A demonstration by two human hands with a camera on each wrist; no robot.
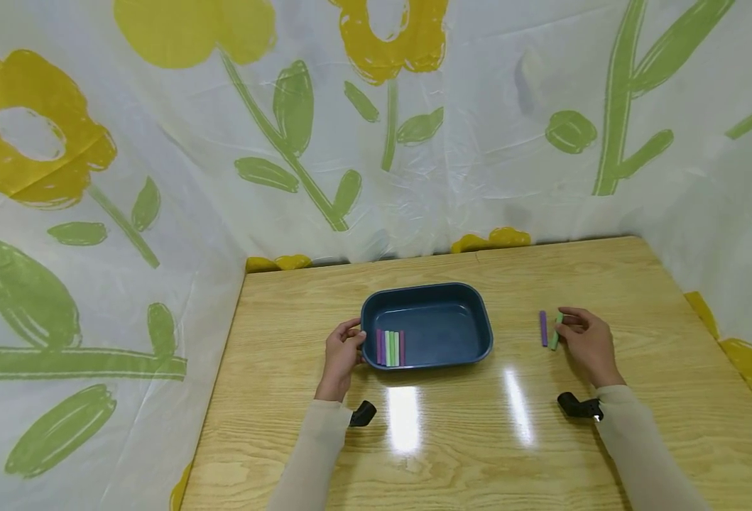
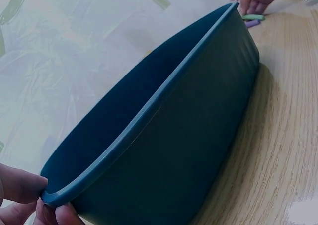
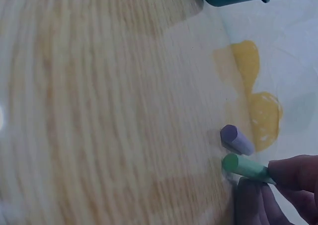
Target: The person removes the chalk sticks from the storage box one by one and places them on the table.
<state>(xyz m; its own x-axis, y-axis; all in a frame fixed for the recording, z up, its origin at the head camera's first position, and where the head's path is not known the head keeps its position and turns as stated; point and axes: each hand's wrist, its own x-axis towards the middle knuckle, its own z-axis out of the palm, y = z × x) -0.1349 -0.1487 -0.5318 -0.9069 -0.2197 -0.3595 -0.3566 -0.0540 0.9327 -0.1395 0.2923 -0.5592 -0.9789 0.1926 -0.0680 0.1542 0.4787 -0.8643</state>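
Observation:
A dark blue tray (image 1: 439,333) stands on the table, and my left hand (image 1: 342,351) grips its left rim between thumb and fingers. Inside, along the tray's left end, several chalk sticks (image 1: 390,348) in purple, green, white and maroon lie side by side. To the right of the tray, my right hand (image 1: 588,344) pinches a green chalk stick (image 3: 246,167) by its far end, thumb on one side and fingers on the other. Just left of it a purple chalk stick (image 1: 543,328) lies on the tabletop.
The wooden table (image 1: 273,454) has its back edge against a hanging cloth (image 1: 478,142) printed with flowers, which also rises at the left and right sides. A small black device sits at each wrist, the left one (image 1: 363,414) near the tray's front.

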